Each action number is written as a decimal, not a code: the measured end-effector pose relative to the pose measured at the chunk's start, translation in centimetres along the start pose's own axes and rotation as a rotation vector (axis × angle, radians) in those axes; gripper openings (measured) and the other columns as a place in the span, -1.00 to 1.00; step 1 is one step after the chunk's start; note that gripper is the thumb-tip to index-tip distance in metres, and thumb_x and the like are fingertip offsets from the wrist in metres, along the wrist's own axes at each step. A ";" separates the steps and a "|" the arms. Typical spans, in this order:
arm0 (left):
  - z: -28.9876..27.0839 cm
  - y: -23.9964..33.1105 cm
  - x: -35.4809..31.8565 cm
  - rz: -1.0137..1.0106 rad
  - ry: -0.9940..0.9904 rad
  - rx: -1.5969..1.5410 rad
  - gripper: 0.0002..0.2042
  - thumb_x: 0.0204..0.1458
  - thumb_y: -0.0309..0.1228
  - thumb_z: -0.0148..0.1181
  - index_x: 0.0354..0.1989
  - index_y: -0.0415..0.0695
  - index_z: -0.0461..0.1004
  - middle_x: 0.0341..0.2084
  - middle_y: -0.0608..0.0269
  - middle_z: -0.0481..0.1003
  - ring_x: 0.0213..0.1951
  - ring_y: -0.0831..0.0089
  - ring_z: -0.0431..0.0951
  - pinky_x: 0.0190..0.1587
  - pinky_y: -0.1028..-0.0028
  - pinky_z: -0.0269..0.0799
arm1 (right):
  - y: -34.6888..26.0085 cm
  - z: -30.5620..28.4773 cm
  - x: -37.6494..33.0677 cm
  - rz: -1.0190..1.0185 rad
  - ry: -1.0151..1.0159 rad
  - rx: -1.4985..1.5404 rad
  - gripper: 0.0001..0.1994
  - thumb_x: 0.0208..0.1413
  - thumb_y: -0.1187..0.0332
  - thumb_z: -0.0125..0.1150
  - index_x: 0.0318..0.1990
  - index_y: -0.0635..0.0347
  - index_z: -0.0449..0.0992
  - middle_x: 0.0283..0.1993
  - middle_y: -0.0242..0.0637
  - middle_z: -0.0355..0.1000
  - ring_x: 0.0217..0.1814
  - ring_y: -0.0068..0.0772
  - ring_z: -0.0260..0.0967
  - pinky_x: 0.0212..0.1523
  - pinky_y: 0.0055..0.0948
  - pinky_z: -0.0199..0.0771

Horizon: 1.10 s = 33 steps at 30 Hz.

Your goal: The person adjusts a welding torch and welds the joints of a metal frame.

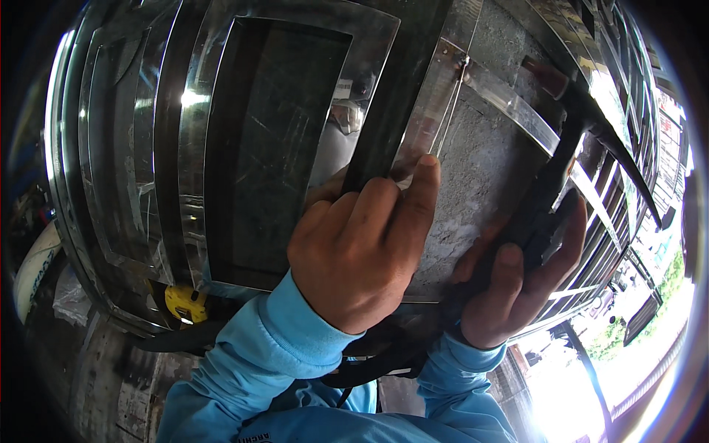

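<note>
Steel frame (221, 148) with glossy black bars stands against a concrete wall (480, 170). Risk: a thin polished strip (432, 111) may slip or cut. Left hand (358, 251) grip curled closed, fingertips pressing the strip. Right hand (517, 284) grip clamped on a black hammer (569, 140).

Light-blue sleeves (295, 347), shiny silver frame (384, 29), yellow tape measure (185, 303)

Shiny steel frame (295, 29), pressed flat; black hammer (550, 173), handle gripped, head up.
</note>
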<state>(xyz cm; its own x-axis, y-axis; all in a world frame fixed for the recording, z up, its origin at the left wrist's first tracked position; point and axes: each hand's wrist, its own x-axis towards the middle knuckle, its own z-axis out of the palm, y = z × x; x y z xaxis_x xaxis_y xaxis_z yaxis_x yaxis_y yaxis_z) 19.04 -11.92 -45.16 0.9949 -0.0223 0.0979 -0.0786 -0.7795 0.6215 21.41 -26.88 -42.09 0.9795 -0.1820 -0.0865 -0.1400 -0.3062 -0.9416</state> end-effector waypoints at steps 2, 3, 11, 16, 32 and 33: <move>0.0 0.0 0.0 0.000 0.003 0.002 -0.43 -0.11 -0.61 0.32 0.21 -0.23 0.57 -0.45 0.27 0.43 -0.50 0.43 0.54 -0.50 0.41 0.42 | 0.0 -0.4 -0.1 0.011 0.001 0.020 -0.23 0.31 0.29 0.13 0.56 0.19 -0.14 -0.45 -0.16 0.47 -0.66 -0.56 0.36 -0.64 -0.60 0.27; 0.1 0.0 0.0 -0.001 0.006 0.003 -0.44 -0.11 -0.62 0.32 0.20 -0.24 0.57 -0.45 0.27 0.43 -0.50 0.43 0.54 -0.50 0.41 0.42 | 0.0 -0.5 -0.1 0.010 0.002 0.020 -0.23 0.31 0.29 0.13 0.56 0.19 -0.14 -0.45 -0.16 0.47 -0.66 -0.56 0.36 -0.64 -0.60 0.27; 0.0 0.2 0.0 -0.013 -0.003 -0.004 -0.46 -0.09 -0.63 0.32 0.18 -0.24 0.59 -0.45 0.28 0.43 -0.50 0.44 0.54 -0.50 0.41 0.42 | 0.4 -0.1 0.0 0.035 -0.023 0.051 -0.25 0.30 0.39 0.12 0.57 0.20 -0.10 -0.38 -0.20 0.48 -0.63 -0.62 0.35 -0.62 -0.62 0.29; 0.1 0.0 -0.1 -0.010 0.008 -0.003 -0.44 -0.10 -0.62 0.33 0.20 -0.23 0.57 -0.44 0.28 0.45 -0.50 0.44 0.55 -0.50 0.41 0.42 | 0.7 -0.2 -0.2 0.067 -0.045 0.018 -0.27 0.29 0.45 0.07 0.56 0.20 -0.08 -0.38 -0.22 0.48 -0.62 -0.64 0.34 -0.61 -0.62 0.29; 0.2 0.0 -0.1 -0.011 0.005 -0.003 -0.39 -0.14 -0.60 0.35 0.23 -0.19 0.56 -0.46 0.30 0.42 -0.53 0.43 0.50 -0.50 0.39 0.41 | 0.8 0.0 0.1 0.133 -0.071 0.061 -0.25 0.21 0.53 -0.03 0.57 0.19 -0.10 -0.37 -0.22 0.48 -0.63 -0.62 0.35 -0.63 -0.62 0.28; 0.1 0.0 -0.1 -0.012 0.000 -0.001 -0.39 -0.14 -0.60 0.35 0.23 -0.19 0.55 -0.46 0.31 0.41 -0.54 0.43 0.50 -0.50 0.39 0.41 | 0.8 0.0 0.1 0.133 -0.071 0.061 -0.25 0.21 0.53 -0.03 0.57 0.19 -0.10 -0.37 -0.22 0.48 -0.63 -0.62 0.35 -0.63 -0.62 0.28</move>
<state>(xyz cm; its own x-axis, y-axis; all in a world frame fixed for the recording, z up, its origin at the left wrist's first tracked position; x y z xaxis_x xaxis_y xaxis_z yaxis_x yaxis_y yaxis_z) 18.92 -12.02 -45.25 0.9958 -0.0132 0.0905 -0.0670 -0.7791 0.6233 21.41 -27.10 -42.83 0.9609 -0.1500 -0.2328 -0.2625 -0.2261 -0.9381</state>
